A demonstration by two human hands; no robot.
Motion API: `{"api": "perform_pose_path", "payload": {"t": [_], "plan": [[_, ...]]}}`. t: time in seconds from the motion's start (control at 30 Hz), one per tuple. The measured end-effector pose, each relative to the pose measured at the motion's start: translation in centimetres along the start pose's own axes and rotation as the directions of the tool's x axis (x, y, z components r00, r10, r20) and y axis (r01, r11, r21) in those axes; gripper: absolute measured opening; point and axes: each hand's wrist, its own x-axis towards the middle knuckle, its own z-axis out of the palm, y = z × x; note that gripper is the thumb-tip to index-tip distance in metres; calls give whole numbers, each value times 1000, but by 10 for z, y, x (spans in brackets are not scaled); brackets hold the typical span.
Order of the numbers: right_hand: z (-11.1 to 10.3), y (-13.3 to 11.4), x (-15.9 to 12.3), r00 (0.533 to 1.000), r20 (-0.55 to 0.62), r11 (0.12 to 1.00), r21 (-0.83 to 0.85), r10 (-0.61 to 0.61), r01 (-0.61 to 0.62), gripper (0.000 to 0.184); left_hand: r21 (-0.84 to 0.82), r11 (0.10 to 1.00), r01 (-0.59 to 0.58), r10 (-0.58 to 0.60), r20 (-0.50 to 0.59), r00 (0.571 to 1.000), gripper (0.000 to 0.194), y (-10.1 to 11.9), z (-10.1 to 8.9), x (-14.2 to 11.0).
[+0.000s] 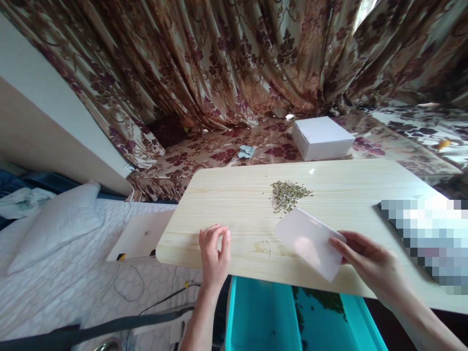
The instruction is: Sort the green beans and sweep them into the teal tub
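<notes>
A pale wooden board [234,204] lies in front of me with a small heap of green-brown seeds [287,194] near its middle. My right hand [369,263] pinches a white card [310,241] by its right edge, and the card's far edge rests just below the heap. A few stray seeds [268,251] lie left of the card. My left hand [215,256] sits at the board's near edge with its fingers curled together, and nothing shows in them.
A teal plastic bin [263,317] with dark green matter inside stands under the board's near edge. A white box [321,137] and a crumpled grey scrap [246,151] lie on the flowered cloth behind. A bed with a pillow [51,224] is at left.
</notes>
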Motion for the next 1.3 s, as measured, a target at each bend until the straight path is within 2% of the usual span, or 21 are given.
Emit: {"api": "perform_pose_path", "payload": {"t": [0.17,0.4,0.57,0.73,0.87,0.97,1.03,1.07,1.13,1.17,1.23,1.3], "plan": [[4,-7,17,999,49,1000,19,-7,6,51,2,1000,9,-9,0,1000,26,2,0,0],[24,-7,13,982,191,1000,3,-5,4,53,11,1000,21,-21,-2,1000,28,3,-1,0],[31,-7,2,946,324,995,-84,-23,53,52,4,1000,20,-20,1,1000,28,4,-1,0],[35,-5,-21,890,456,989,-126,-17,83,43,5,1000,18,-18,-5,1000,27,3,-1,0],[33,-4,-39,865,502,976,-197,15,97,41,9,1000,18,-18,-6,1000,28,3,-1,0],[21,-7,-38,900,429,951,-240,-76,195,39,5,1000,16,-16,-1,1000,28,4,-1,0],[9,-10,-28,944,276,932,-261,-179,253,38,2,1000,13,-13,2,1000,28,3,0,0],[2,-12,-22,957,161,920,-276,-240,277,39,2,1000,12,-12,3,1000,27,3,0,0],[-11,-16,-9,941,-20,885,-347,-338,311,42,2,1000,9,-9,5,1000,27,1,0,0],[-16,-18,-3,924,-67,863,-388,-377,324,42,3,1000,9,-9,7,1000,27,0,0,0],[-24,-20,5,901,-81,821,-452,-426,347,42,4,1000,8,-8,7,1000,26,-2,0,-1],[-29,-20,10,899,-49,799,-481,-435,361,42,0,1000,6,-6,5,1000,25,-3,0,-1]]}}
